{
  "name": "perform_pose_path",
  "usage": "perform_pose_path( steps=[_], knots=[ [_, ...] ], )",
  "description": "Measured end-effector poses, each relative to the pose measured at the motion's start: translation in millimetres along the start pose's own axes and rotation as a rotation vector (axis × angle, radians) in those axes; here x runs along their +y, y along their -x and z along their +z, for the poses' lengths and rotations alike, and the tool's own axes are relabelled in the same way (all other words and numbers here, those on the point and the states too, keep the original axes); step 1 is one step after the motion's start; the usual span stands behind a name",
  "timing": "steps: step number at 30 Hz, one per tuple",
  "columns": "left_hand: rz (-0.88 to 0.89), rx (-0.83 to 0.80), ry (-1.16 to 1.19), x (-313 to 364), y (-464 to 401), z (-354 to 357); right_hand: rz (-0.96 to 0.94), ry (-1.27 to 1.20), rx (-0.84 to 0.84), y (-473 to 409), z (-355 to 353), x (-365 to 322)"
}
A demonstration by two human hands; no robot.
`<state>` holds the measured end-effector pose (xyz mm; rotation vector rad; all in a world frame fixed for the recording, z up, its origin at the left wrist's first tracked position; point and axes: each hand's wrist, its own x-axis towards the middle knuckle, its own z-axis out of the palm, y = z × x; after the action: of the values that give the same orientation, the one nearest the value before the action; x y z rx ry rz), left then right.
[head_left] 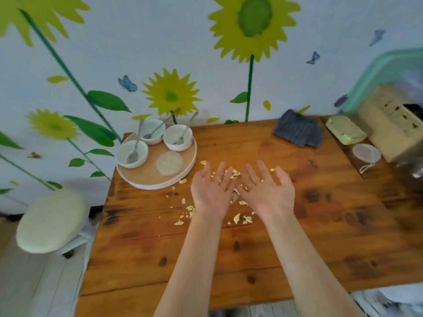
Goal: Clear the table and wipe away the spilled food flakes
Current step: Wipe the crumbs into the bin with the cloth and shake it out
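Note:
Pale yellow food flakes (237, 218) lie scattered over the middle of the wooden table (320, 236). My left hand (212, 187) and my right hand (266, 189) hover side by side above the flakes, palms up, fingers straight, holding nothing. At the back left, a round white tray (146, 179) carries three white bowls (132, 153) with a spoon in each, plus a clear lidded container (169, 163). A folded dark grey cloth (297, 128) lies at the back right of the table.
A pale green box (346, 129), a clear lidded jar (366, 154) and a beige appliance (393, 124) stand at the far right. A round cushioned stool (52, 221) stands left of the table. The flower-painted wall runs along the table's back edge.

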<state>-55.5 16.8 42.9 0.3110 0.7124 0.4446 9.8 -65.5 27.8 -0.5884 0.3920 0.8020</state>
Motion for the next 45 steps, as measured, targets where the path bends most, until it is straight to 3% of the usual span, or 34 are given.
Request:
perform_pose_path(
  steps=[10, 20, 28, 36, 42, 45],
  knots=[
    [-0.064, -0.083, -0.092, -1.3, -55.0, 26.1, -0.127, -0.015, 0.016, -36.4, 8.5, -26.7],
    [-0.069, -0.030, -0.221, -33.7, -106.1, 63.7, -0.120, 0.030, 0.072, -82.2, -7.2, -79.1],
    [0.096, -0.006, -0.789, -91.4, -167.7, 138.4, -0.267, 0.760, 0.331, -153.8, -32.9, -164.6],
    [0.156, -0.114, -1.336, -144.8, -266.6, 162.8, -0.319, 1.189, 0.237, -237.6, -58.0, -223.1],
    [0.349, -0.330, -2.094, -160.1, -346.9, 159.5, -0.335, 2.084, 0.224, -301.8, -79.4, -239.4],
    [0.326, -0.413, -2.346, -163.4, -370.4, 158.8, -0.275, 2.211, 0.207, -324.7, -82.2, -242.9]
  ],
)
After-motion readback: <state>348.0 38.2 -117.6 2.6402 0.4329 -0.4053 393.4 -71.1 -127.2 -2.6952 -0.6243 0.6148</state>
